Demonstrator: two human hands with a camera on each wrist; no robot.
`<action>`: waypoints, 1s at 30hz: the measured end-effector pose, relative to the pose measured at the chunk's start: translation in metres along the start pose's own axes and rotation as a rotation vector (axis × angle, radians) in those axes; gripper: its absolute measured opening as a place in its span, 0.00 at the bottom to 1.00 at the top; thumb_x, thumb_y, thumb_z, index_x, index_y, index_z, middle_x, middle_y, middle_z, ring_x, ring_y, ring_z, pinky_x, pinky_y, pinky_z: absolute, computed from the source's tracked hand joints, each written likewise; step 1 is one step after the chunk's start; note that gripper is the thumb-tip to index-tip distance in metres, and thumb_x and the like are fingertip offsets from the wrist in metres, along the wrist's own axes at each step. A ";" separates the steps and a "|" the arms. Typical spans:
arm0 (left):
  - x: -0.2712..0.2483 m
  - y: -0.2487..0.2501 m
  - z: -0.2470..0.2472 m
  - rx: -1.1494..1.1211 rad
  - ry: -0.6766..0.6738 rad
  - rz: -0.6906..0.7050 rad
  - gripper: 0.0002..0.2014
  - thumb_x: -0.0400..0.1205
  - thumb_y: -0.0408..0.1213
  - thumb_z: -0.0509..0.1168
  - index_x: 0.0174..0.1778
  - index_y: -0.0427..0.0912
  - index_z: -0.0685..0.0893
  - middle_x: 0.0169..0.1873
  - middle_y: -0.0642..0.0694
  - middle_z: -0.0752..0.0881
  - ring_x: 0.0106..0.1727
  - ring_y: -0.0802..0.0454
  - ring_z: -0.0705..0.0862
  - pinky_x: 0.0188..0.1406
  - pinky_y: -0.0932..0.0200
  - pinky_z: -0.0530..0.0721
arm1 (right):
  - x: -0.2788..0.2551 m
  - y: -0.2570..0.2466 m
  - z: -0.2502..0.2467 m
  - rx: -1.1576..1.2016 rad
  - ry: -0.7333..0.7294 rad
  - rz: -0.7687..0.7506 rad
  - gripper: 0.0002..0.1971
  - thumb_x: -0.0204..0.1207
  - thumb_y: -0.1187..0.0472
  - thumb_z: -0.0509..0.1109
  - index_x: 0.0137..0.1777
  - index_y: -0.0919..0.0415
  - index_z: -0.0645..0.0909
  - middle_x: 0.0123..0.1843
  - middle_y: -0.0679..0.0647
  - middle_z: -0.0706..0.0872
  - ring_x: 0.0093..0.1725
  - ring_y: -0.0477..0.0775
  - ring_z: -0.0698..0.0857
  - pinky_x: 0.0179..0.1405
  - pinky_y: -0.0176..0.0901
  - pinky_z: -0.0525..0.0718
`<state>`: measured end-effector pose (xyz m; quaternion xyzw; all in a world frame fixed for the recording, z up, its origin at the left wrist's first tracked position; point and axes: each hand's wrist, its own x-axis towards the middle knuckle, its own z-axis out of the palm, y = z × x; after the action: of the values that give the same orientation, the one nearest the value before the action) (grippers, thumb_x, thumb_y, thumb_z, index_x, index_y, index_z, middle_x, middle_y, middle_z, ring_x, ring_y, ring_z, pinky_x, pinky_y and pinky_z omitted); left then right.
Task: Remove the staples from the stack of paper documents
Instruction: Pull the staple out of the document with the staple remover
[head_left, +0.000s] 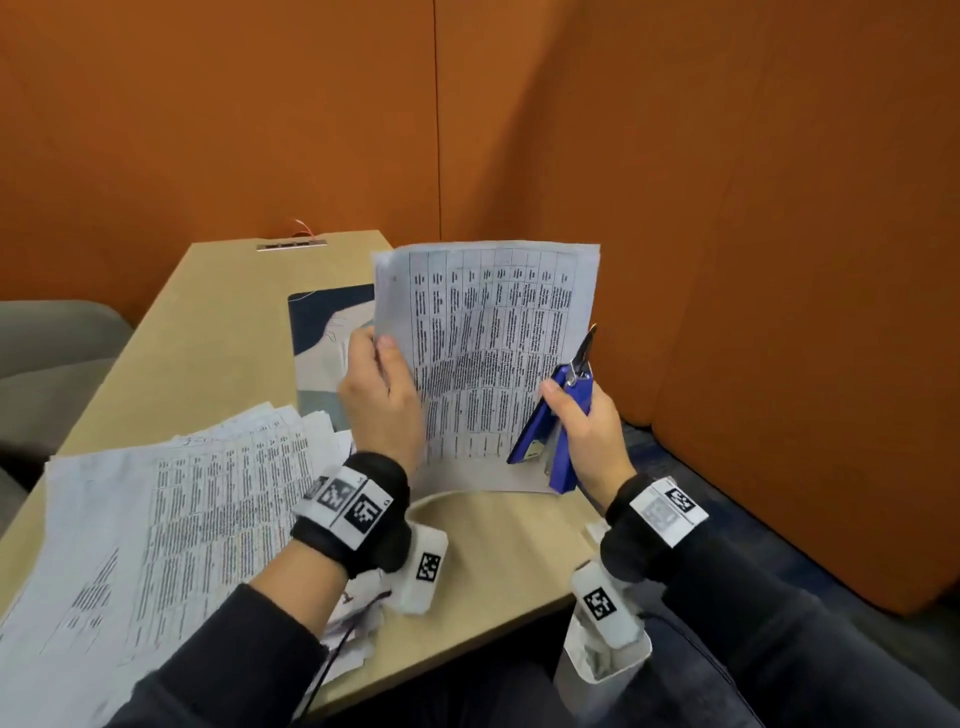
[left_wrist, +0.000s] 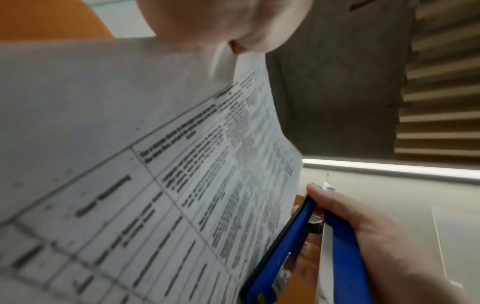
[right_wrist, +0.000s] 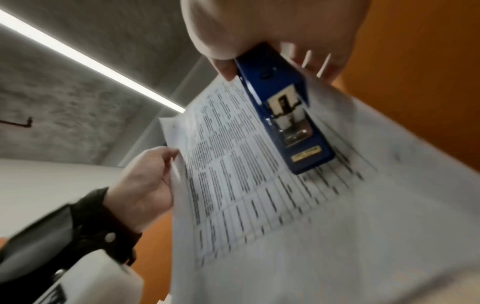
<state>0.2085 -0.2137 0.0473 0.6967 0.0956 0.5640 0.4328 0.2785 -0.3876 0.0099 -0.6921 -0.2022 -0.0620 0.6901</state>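
Observation:
My left hand (head_left: 382, 364) pinches the left edge of a printed table document (head_left: 488, 353) and holds it upright above the table. My right hand (head_left: 569, 415) grips a blue stapler (head_left: 545, 436) against the sheet's right edge, its metal tail pointing up. In the left wrist view the document (left_wrist: 155, 164) fills the picture, with the stapler (left_wrist: 298, 236) at its lower right. The right wrist view shows the stapler (right_wrist: 283, 115) lying across the document (right_wrist: 285, 205) and my left hand (right_wrist: 145, 181) on its far edge. No staple is visible.
A loose pile of printed sheets (head_left: 182, 519) covers the near left of the tan table (head_left: 234, 322). A dark blue and white mat (head_left: 327, 332) lies behind the held sheet. A white container (head_left: 597, 670) stands by the near right corner. Orange partition walls (head_left: 727, 208) close in behind and right.

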 end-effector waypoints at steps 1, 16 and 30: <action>0.008 -0.001 -0.001 0.022 -0.011 -0.027 0.11 0.86 0.31 0.55 0.37 0.39 0.71 0.25 0.55 0.69 0.26 0.65 0.71 0.25 0.70 0.66 | 0.005 -0.006 0.000 -0.014 0.029 0.000 0.31 0.72 0.38 0.72 0.54 0.68 0.75 0.44 0.64 0.81 0.43 0.62 0.82 0.52 0.60 0.81; -0.004 0.007 0.006 -0.053 -0.485 -0.202 0.17 0.83 0.32 0.59 0.26 0.38 0.70 0.23 0.47 0.67 0.27 0.57 0.64 0.32 0.57 0.63 | 0.080 -0.121 0.060 -0.062 0.049 -0.298 0.15 0.82 0.52 0.67 0.34 0.51 0.71 0.30 0.45 0.76 0.30 0.46 0.75 0.39 0.44 0.76; -0.015 0.005 0.006 -0.029 -0.637 -0.279 0.06 0.82 0.42 0.65 0.47 0.43 0.80 0.40 0.56 0.83 0.39 0.66 0.80 0.37 0.68 0.76 | 0.085 -0.099 0.065 -0.253 -0.031 -0.248 0.22 0.85 0.49 0.63 0.30 0.57 0.69 0.25 0.47 0.72 0.28 0.48 0.72 0.36 0.43 0.73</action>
<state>0.2068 -0.2289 0.0403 0.8118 0.0422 0.2550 0.5236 0.3068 -0.3105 0.1301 -0.7441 -0.2872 -0.1609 0.5814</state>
